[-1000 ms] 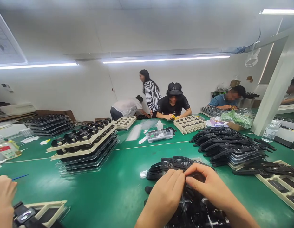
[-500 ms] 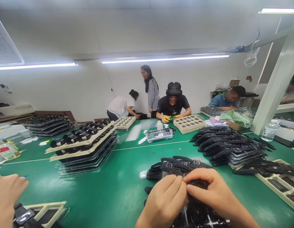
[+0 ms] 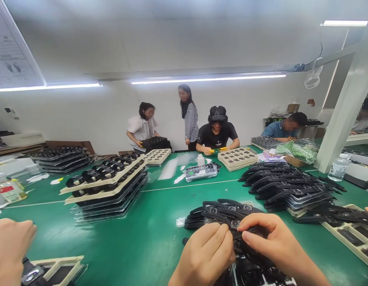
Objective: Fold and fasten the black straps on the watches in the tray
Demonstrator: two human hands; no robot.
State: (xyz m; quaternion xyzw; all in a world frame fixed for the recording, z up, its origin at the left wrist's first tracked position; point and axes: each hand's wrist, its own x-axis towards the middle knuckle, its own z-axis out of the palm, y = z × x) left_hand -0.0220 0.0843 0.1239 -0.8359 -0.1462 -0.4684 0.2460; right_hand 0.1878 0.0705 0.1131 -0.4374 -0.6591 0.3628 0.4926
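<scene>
Over the last second both hands have sunk lower toward the near edge, so the fiddling goes on. The left hand (image 3: 206,256) and right hand (image 3: 273,244) pinch a black plastic-strapped wristwatch (image 3: 249,232) above the clear plastic tray (image 3: 261,274) of more watches; a cream tray (image 3: 103,184) far left carries others.

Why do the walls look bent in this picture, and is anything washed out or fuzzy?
Head view: the wide lens bows the white pillar and ceiling edges; long fluorescent tube lights blow out white and throw glare on the glossy green table; the left hand and right hand, close to the lens on black wristwatches, look slightly soft.
</scene>
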